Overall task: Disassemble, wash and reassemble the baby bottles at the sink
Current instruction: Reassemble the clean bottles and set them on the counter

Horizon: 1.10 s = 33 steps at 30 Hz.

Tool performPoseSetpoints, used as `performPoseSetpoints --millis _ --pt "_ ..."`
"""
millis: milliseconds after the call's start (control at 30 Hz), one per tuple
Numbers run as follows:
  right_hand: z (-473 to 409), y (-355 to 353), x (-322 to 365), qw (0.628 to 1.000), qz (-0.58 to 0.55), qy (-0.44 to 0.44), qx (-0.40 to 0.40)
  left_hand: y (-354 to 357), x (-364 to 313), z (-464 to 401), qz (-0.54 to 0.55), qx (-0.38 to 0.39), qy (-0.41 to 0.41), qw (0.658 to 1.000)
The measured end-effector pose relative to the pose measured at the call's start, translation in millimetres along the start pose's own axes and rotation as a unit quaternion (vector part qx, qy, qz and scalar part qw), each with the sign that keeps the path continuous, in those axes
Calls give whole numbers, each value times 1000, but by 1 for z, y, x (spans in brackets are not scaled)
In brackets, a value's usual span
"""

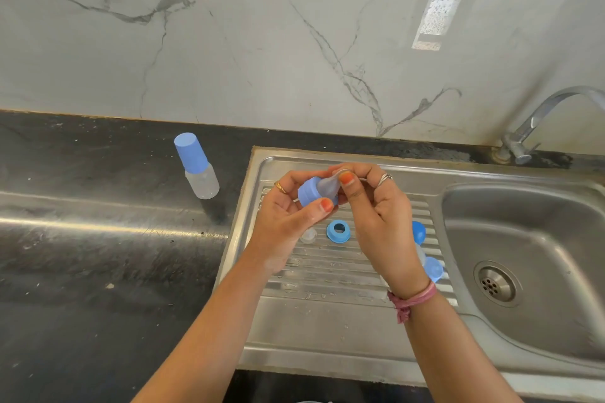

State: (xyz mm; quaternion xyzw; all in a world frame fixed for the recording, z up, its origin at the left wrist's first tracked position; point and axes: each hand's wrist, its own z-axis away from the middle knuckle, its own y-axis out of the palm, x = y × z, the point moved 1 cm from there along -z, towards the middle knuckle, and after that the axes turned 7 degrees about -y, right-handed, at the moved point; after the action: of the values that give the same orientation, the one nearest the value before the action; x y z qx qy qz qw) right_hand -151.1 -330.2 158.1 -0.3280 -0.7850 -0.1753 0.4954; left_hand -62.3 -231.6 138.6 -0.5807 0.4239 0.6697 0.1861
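Above the drainboard (343,275), her left hand (288,216) is gripping the blue collar (309,195) while right-hand fingers (347,178) are pinching its clear nipple (327,186).

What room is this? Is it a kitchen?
Probably a kitchen. There is a steel sink with a ridged draining board, a tap by the marble-look wall, and a dark countertop where a capped baby bottle stands.
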Motion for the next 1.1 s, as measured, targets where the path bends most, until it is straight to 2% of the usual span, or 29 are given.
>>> performPoseSetpoints --millis 167,367,533,700,767,833,933,1033,1100 --pt "1 2 -1 999 -43 30 -14 1 1 -1 -5 -7 -9 1000" --pt "-2 0 13 999 -32 9 -11 2 -5 -4 -12 11 -3 1000" --pt "-2 -1 20 998 48 -37 -30 9 -11 -3 -23 20 -9 1000" --pt "-5 -4 29 975 175 -133 -30 12 -16 -6 10 44 -28 999" --pt "-10 -9 29 983 148 -106 -14 13 -19 -8 25 41 -38 998" --pt "-16 -14 27 998 59 -24 28 14 -19 -9 40 25 -61 997" --pt "-16 -21 23 991 -89 63 80 18 -18 -9 75 1 -107 991" --pt "-12 -18 15 983 -112 98 105 17 -16 -9 77 13 -140 987" --pt "-10 -14 11 984 -119 105 82 17 -14 -9 78 26 -154 985"
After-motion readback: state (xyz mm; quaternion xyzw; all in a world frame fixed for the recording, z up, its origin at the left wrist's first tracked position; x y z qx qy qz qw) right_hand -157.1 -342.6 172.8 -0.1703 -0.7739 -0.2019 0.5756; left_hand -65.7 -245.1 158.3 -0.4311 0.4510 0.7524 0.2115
